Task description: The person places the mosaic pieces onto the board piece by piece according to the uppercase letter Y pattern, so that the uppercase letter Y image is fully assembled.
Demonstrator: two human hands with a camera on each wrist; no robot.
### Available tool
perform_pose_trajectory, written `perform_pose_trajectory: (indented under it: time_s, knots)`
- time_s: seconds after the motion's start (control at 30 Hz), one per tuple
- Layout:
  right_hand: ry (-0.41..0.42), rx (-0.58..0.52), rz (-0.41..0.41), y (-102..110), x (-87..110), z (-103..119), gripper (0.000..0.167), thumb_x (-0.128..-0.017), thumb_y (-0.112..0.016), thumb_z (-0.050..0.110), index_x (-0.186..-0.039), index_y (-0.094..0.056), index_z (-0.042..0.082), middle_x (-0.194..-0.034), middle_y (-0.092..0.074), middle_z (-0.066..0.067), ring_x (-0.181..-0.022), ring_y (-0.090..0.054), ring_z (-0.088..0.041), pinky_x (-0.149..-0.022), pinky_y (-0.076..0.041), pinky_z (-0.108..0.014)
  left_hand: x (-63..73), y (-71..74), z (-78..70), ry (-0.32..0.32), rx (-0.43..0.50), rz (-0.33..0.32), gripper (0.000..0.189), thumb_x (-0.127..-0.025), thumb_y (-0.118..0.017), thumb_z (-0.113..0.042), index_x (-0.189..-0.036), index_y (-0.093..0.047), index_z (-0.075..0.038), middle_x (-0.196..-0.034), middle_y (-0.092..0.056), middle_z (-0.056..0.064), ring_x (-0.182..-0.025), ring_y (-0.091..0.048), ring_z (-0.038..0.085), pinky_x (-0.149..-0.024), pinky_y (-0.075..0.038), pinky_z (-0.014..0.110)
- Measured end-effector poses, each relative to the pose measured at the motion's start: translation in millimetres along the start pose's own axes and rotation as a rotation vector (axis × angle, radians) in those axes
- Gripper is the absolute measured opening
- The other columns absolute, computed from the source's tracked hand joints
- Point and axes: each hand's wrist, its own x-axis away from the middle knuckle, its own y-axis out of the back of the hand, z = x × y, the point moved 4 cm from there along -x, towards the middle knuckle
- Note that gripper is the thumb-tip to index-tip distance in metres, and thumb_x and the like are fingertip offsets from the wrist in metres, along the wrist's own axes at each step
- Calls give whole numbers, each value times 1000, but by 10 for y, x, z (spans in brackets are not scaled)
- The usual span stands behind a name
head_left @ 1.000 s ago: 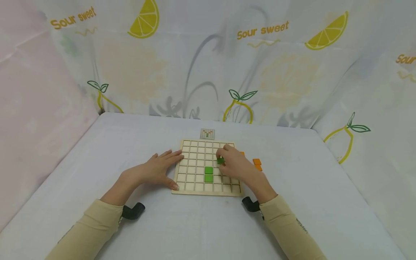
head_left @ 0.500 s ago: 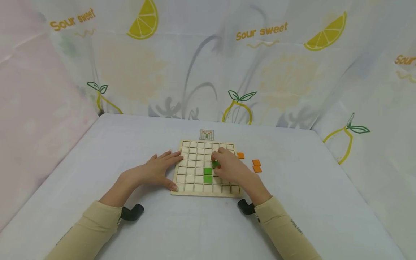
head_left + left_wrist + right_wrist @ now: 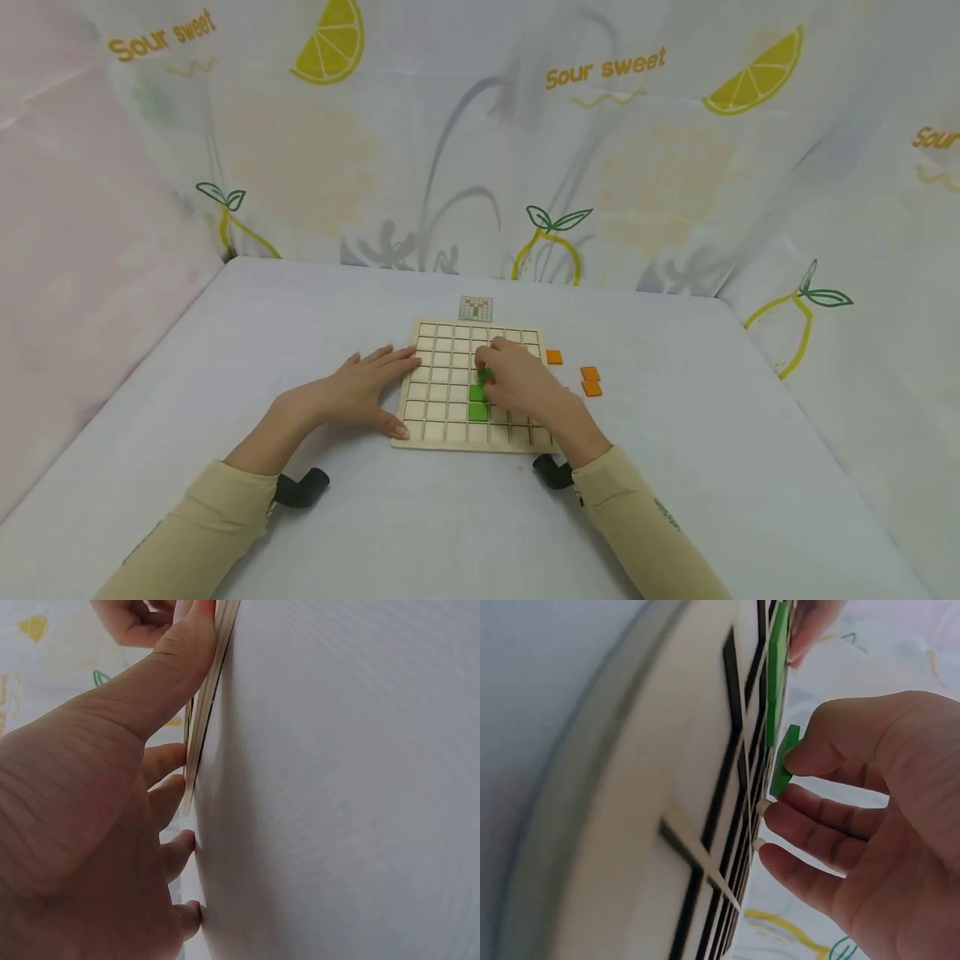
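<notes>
A wooden grid board lies on the white table. Along its left edge rests my left hand, fingers spread and thumb near the front corner; the left wrist view has the thumb against the board's side. My right hand is over the middle of the board and pinches a green square tile between thumb and fingers. That tile is tilted close over the grid, just beyond two green tiles set in one column. In the head view the fingers partly cover it.
Right of the board lie three orange tiles: one tile beside its edge, and a pair farther out. A small card with a coloured grid pattern lies behind the board. A printed cloth hangs at the back.
My right hand has moved left across the board with the green tile, from right of the green column to its far end. The left hand has stayed at the board's edge.
</notes>
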Motion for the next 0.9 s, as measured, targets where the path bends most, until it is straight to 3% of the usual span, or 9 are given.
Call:
perform_pose_trajectory:
  time_s: [0.3,0.9]
  knots:
    - [9,6,15,-12,-47,89,23,-90,-59,1,-110,-67,10,-100,-58,-5,-79,-49,-16,-69,-44,-27,-4,-7,16,1,-5,-1,112,-70,-79,-64,-157,-29,-15,-168,-17,6,-155,-10,40,-117,-8,72]
    - [48,-5,-33,-4,-22,101,19,-90,-59,-3,-102,-70,8,-95,-58,-4,-80,-51,-15,-73,-48,-27,-7,-1,4,5,-3,1,111,-70,-80,-62,-157,-29,-14,-168,-17,8,-154,-10,41,-117,-7,72]
